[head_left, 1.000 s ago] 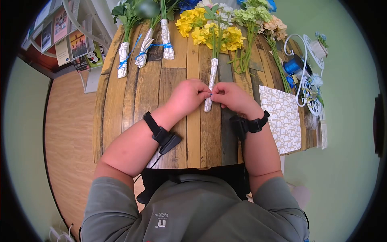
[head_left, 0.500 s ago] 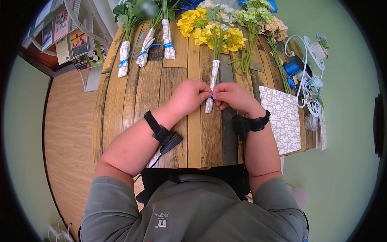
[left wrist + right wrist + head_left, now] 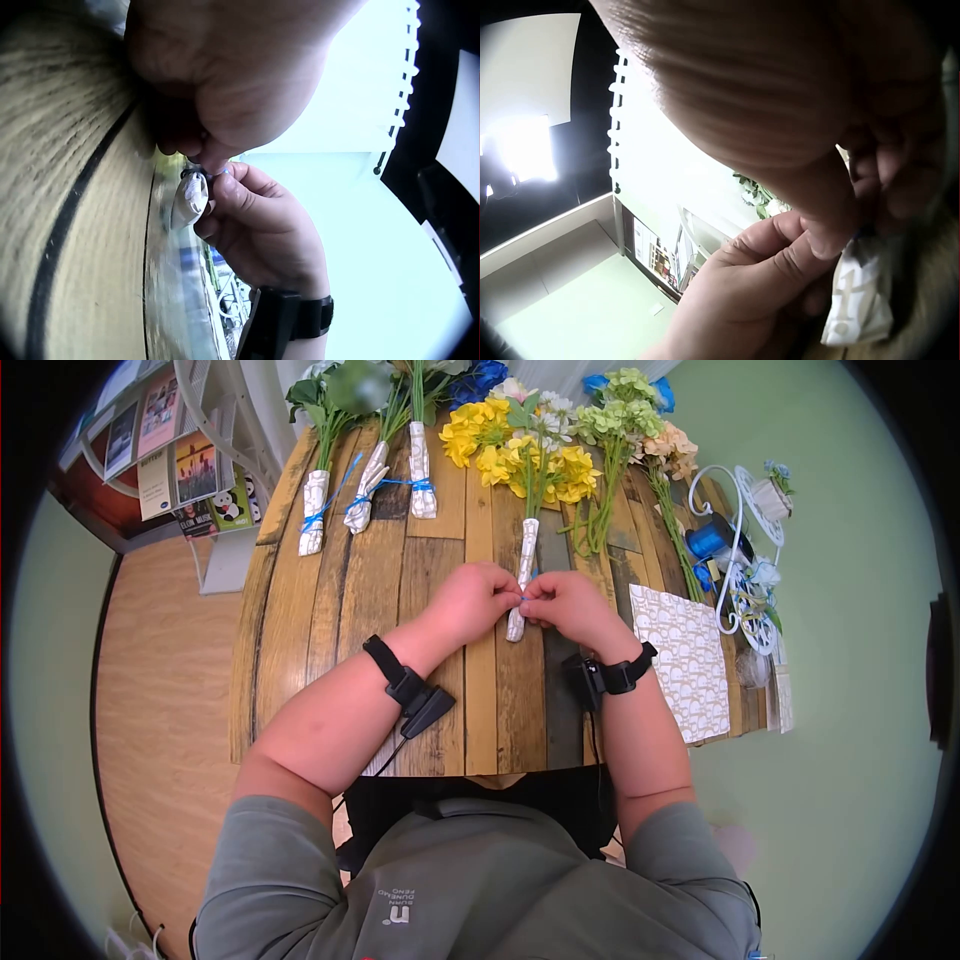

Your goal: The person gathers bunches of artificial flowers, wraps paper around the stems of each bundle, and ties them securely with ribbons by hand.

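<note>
On the table in front of me lies a flower bunch whose stems are wrapped in white patterned paper [image 3: 527, 550]. My left hand [image 3: 470, 605] and right hand [image 3: 572, 610] meet over the lower part of this wrap. Thumb and fingers of each hand pinch a thin blue ribbon [image 3: 534, 574] there, mostly hidden by the fingertips. The wrap's crumpled lower end [image 3: 191, 201] pokes out beside the fingers in the left wrist view. In the right wrist view, the paper end [image 3: 859, 300] shows below the touching thumbs.
Wrapped bunches tied with blue ribbon [image 3: 312, 520] lie at the back left. Yellow flowers [image 3: 570, 475] and green hydrangeas [image 3: 630, 415] lie behind the wrap. To the right are a patterned paper sheet [image 3: 680, 665], a blue ribbon spool [image 3: 708, 540] and a white metal stand [image 3: 735, 595].
Both hands stay at the same part of the wrap, with small finger movements. A bit of blue ribbon now shows above the right fingers. The head view has shifted slightly.
</note>
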### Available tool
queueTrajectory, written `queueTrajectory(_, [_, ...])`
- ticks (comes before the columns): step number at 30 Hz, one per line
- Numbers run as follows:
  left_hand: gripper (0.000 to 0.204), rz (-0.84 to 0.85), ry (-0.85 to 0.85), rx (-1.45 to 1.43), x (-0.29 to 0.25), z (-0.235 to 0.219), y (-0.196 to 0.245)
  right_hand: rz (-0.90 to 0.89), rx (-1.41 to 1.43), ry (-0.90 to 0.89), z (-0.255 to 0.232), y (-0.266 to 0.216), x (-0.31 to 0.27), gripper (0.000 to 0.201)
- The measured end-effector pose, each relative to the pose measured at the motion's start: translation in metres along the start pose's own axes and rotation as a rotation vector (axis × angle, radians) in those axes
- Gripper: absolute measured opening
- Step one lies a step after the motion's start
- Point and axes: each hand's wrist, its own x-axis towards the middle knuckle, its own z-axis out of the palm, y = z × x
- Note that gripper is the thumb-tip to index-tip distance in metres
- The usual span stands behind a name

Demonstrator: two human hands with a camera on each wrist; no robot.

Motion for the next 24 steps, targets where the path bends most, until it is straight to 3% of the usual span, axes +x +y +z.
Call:
queueTrajectory(5, [0.011,0.0,-0.017,-0.035,0.0,0.0,-0.001,0.152,0.282,-0.058,-0.002,-0.001,-0.007,0.01])
queueTrajectory(8, [0.011,0.012,-0.012,-0.023,0.0,0.0,-0.001,0.13,0.351,-0.016,0.003,0.006,-0.009,0.009])
queueTrajectory(17, [0.009,0.014,-0.014,0.027,-0.001,-0.001,0.006,-0.072,0.242,0.068,0.002,0.023,-0.007,0.016])
queueTrajectory(24, [0.009,-0.03,0.012,0.103,-0.003,-0.007,0.012,-0.065,0.176,0.111,0.002,0.025,-0.008,0.016])
